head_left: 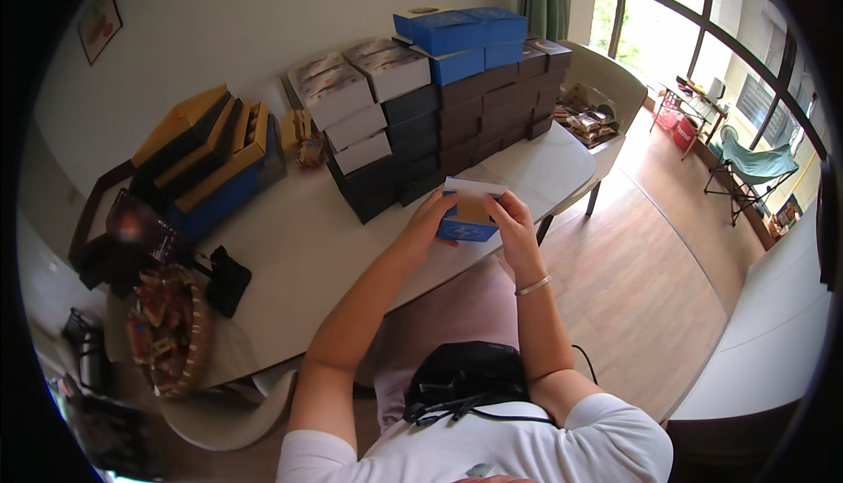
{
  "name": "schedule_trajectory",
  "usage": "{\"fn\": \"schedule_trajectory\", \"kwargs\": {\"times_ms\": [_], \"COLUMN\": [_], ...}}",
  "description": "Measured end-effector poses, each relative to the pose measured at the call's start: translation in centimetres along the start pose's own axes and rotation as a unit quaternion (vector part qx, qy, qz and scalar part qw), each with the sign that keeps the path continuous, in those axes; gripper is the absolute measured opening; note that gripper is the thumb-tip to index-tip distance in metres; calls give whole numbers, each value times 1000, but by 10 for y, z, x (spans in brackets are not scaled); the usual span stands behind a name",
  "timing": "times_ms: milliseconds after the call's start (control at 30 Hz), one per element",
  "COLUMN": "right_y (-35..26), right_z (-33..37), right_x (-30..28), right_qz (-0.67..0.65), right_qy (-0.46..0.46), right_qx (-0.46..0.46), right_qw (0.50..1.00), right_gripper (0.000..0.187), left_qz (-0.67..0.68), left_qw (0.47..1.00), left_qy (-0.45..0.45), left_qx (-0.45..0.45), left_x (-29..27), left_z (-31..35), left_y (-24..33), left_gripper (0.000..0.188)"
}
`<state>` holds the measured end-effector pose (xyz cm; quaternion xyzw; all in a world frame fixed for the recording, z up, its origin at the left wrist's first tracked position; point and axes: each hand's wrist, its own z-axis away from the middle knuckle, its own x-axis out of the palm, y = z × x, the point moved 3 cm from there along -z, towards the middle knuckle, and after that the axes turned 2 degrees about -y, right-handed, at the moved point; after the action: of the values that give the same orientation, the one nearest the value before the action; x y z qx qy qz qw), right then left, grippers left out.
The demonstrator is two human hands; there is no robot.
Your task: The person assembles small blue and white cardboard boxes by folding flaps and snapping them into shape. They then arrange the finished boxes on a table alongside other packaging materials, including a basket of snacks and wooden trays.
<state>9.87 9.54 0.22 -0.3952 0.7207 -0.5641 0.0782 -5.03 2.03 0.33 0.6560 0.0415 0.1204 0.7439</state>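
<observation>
Bench point(294, 272) carries stacked boxes point(483, 101); at its left end, a basket point(200, 334) holds wrapped packets point(158, 334). Over the near edge, a blue box point(468, 232), pale flap raised, is gripped between left hand point(432, 218) and right hand point(514, 213); its contents cannot be made out.

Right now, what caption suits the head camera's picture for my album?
Left hand and right hand hold a blue box near stacked boxes.

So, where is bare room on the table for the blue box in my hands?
Left of your small blue cardboard box, the white tabletop is bare between the black angular object and the black cardboard boxes. Another patch borders the brown cardboard stack at right. Crowded: far side; left end, by the oval woven basket.
</observation>
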Motion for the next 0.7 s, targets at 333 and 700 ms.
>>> {"fn": "schedule_trajectory", "kwargs": {"times_ms": [333, 700], "right_y": [1, -8], "right_z": [-1, 4], "right_x": [-9, -7], "right_qz": [16, 74], "right_qy": [120, 132], "right_qx": [0, -59], "right_qw": [993, 987], "right_gripper": [16, 26], "left_qz": [-402, -417], "left_qw": [812, 833], "left_qy": [155, 118], "left_qx": [394, 343], "left_x": [19, 29], "left_z": [27, 26], "left_y": [27, 15], "left_gripper": [99, 103]}}
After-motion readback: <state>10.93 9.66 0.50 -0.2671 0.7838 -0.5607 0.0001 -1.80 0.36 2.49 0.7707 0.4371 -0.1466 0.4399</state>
